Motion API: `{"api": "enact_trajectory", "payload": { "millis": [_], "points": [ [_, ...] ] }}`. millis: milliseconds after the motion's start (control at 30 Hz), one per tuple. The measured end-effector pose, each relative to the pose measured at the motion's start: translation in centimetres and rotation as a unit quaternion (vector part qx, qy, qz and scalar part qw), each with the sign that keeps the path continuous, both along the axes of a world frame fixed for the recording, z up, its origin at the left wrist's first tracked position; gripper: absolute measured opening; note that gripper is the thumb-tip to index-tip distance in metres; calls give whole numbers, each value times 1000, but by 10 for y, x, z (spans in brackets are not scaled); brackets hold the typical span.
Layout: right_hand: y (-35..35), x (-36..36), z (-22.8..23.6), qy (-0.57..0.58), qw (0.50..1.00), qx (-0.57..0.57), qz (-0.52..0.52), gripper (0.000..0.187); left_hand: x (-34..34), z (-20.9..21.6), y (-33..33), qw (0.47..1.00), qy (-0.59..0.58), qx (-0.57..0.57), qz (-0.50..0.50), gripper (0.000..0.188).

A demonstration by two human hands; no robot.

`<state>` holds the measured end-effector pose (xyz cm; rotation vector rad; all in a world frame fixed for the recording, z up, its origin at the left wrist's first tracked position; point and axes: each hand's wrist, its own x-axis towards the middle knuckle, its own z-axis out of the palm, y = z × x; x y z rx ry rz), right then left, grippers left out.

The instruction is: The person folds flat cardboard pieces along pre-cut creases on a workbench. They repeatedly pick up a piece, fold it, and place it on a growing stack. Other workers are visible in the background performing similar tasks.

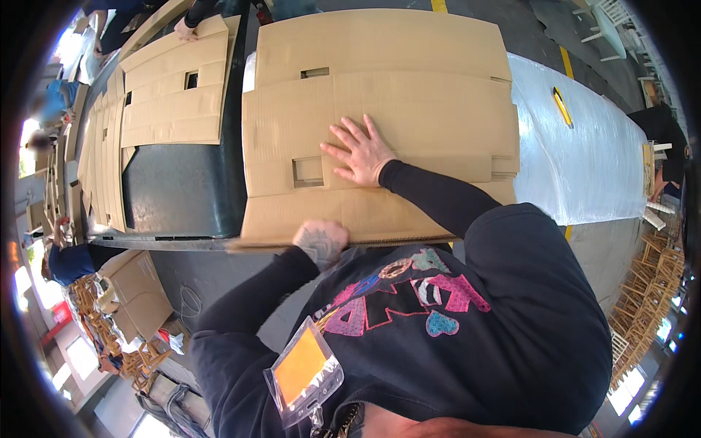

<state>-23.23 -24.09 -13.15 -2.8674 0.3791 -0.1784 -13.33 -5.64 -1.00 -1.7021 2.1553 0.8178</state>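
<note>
A large brown flattened cardboard box (423,109), with rectangular cut-outs, lies in front of me, its near flap reaching almost to my body. My right hand (361,153) presses flat on its middle, fingers spread, just right of a cut-out. At the near edge, left of centre, my left hand (321,241) is closed round the flap's border; its fingertips are hidden. Layered cardboard shows along that edge.
Right of the cardboard, a yellow utility knife (561,107) lies on a surface wrapped in clear film (577,168). More flattened cardboard (175,102) rests on a dark table (186,186) at left, where another person's hand (185,31) touches it. Stacked wooden chairs (646,292) stand at right.
</note>
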Motion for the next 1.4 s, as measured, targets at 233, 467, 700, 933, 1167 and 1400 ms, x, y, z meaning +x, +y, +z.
{"api": "enact_trajectory", "payload": {
  "millis": [233,467,700,933,1167,1400],
  "points": [
    [4,0,2,-17,1000,20,3,64,24,31,-42,999,21,11,-42,22],
    [-5,-4,9,-45,998,47,5,57,-3,42,3,997,31,-71,-17,32],
    [-9,-39,19,-28,994,67,-87,53,-11,36,15,999,42,25,-20,34],
    [-22,-72,-11,-116,991,35,-53,50,21,38,-69,931,154,320,-90,81],
    [-26,-68,-6,-145,987,36,-66,60,44,-53,-256,988,3,-133,81,62],
    [-24,-78,-4,-154,972,32,-177,65,35,-87,-306,996,-17,-40,74,81]
  ]
}}
